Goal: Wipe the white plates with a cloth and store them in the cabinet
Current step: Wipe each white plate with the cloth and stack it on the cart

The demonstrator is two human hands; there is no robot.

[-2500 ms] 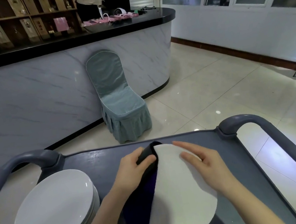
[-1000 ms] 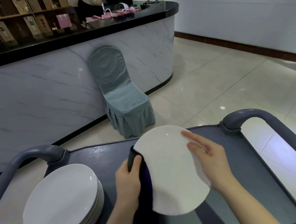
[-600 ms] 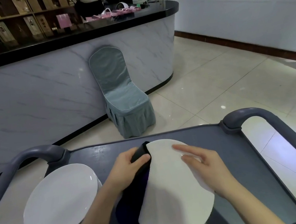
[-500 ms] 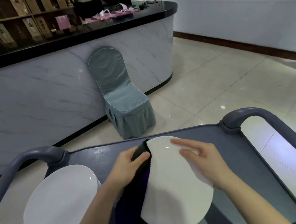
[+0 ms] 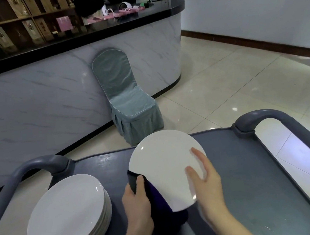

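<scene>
Progress: I judge I am early on. One plate is mid-wipe, a pile waits, and nothing shows as stored.
Stack of plates point(image 5: 68, 216): white, several deep, at the lower left of the frame, on the cart's top. I cannot tell whether these are already wiped.
Cart point(image 5: 250, 173): a grey tray top with raised rails at both sides. It carries the stack, and my hands work above it.
Left hand point(image 5: 137, 203): lower centre, fingers curled tight round the cloth, clamping it over the plate's left rim.
Cloth point(image 5: 159, 204): dark, bunched in that grip. It hangs under the plate toward the cart.
Plate point(image 5: 166, 166): centre of the frame, tilted up off the cart with its face toward me, held between both hands.
Right hand point(image 5: 204, 180): just right of centre, blurred. The fingers I can see lie stretched out flat on the plate's face, steadying it. It grips nothing that I can make out.
Left to do: finish this plate, work through whatever in the pile needs wiping, then carry them all off.
Cabinet: not in the frame, so where the plates go is unknown to me.
</scene>
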